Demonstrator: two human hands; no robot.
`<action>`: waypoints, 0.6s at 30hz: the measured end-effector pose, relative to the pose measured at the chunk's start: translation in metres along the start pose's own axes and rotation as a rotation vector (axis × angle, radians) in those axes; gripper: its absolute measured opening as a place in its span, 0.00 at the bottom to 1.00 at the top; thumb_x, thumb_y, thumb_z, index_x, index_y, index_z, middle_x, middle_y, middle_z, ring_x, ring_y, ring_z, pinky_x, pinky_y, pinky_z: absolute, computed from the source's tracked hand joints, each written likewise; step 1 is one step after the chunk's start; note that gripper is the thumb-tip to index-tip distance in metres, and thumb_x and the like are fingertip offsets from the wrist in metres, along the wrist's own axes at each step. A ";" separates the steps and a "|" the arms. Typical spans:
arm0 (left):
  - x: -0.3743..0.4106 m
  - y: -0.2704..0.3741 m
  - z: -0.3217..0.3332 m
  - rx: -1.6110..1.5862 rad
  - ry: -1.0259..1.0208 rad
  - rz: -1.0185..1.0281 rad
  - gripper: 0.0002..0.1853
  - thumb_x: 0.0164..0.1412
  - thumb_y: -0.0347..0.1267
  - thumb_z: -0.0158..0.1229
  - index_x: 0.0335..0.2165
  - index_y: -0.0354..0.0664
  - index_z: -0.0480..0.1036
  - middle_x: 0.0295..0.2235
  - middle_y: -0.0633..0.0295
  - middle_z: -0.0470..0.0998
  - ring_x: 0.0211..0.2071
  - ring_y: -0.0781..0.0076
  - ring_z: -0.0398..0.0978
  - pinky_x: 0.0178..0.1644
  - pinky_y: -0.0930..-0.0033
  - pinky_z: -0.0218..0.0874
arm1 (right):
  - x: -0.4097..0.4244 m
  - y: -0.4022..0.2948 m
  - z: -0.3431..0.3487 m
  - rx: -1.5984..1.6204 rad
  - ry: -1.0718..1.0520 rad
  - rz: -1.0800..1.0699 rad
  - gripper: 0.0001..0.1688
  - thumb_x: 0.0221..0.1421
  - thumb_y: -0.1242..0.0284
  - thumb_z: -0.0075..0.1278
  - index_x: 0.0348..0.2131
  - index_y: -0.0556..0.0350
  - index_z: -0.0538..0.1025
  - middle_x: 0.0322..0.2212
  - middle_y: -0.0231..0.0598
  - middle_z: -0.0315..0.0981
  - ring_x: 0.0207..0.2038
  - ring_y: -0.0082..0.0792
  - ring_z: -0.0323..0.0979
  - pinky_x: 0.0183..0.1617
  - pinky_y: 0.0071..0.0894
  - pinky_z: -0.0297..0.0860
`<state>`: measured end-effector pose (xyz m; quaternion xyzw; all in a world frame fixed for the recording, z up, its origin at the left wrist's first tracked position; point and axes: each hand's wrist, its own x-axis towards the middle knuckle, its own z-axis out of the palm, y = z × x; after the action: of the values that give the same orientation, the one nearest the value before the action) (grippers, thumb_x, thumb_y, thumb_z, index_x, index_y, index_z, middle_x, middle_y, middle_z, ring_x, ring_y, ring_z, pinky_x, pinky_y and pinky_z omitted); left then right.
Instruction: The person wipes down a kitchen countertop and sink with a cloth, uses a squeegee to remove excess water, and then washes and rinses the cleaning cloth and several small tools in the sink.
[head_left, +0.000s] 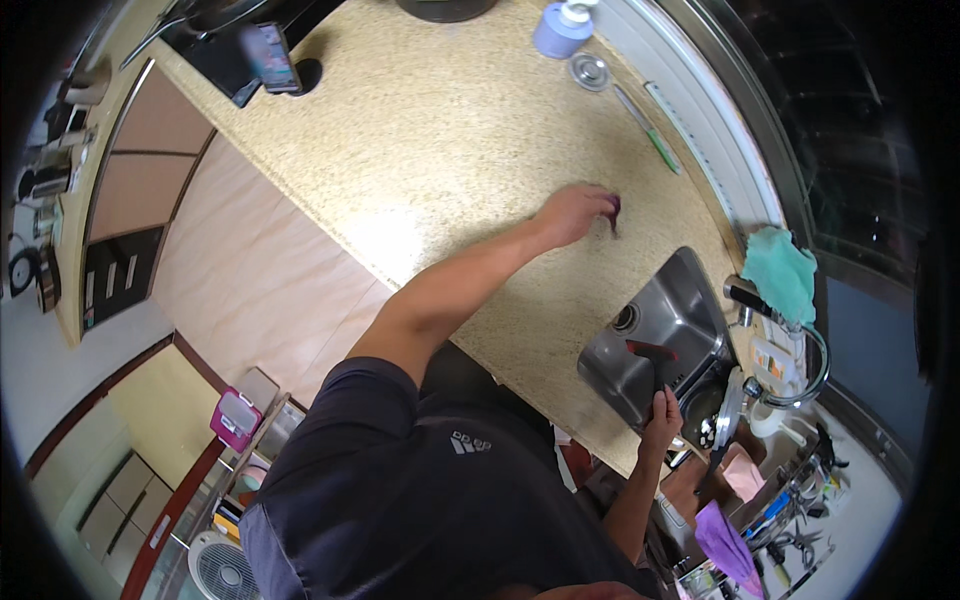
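My left hand (574, 215) reaches across the speckled beige countertop (465, 150), its fingers closed on a small dark purple, limp piece (614, 212), perhaps a cloth; its exact kind is unclear. Over the stainless steel sink (697, 300), my right hand (664, 416) grips the black handle of a squeegee-like tool (652, 351) with a red edge. The head of this tool is above the basin, near the drain (625, 319). A green-handled knife or similar slim tool (663, 152) lies near the back edge of the counter.
A lilac pump bottle (562, 31) and a round metal lid (589, 71) stand at the back. A phone on a stand (277, 60) is at the upper left. The faucet (814, 375), a teal cloth (780, 274) and a dark pan (703, 416) crowd the sink's right side.
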<state>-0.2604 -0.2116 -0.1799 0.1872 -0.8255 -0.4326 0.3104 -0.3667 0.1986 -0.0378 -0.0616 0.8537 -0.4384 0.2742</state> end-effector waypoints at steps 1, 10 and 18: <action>-0.003 0.016 -0.024 0.013 0.041 -0.120 0.15 0.50 0.21 0.53 0.38 0.44 0.76 0.45 0.54 0.76 0.49 0.53 0.71 0.53 0.60 0.64 | 0.004 -0.002 0.004 -0.009 -0.009 -0.028 0.16 0.61 0.69 0.51 0.47 0.56 0.75 0.17 0.21 0.63 0.16 0.11 0.56 0.17 0.13 0.51; -0.086 -0.105 -0.276 0.734 0.466 -0.435 0.19 0.62 0.39 0.48 0.50 0.50 0.73 0.55 0.49 0.67 0.54 0.50 0.65 0.60 0.50 0.57 | 0.016 -0.021 0.033 0.046 -0.112 -0.078 0.17 0.62 0.67 0.49 0.47 0.57 0.75 0.18 0.22 0.64 0.15 0.11 0.56 0.16 0.13 0.50; 0.005 -0.040 -0.064 0.585 0.314 0.066 0.16 0.50 0.25 0.52 0.41 0.36 0.70 0.39 0.52 0.73 0.45 0.53 0.69 0.54 0.53 0.60 | 0.002 -0.025 0.010 0.054 -0.023 -0.071 0.16 0.62 0.69 0.49 0.47 0.56 0.75 0.18 0.22 0.65 0.15 0.10 0.56 0.17 0.12 0.50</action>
<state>-0.2197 -0.2750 -0.1833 0.3062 -0.8624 -0.1326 0.3808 -0.3664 0.1752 -0.0238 -0.0896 0.8358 -0.4698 0.2695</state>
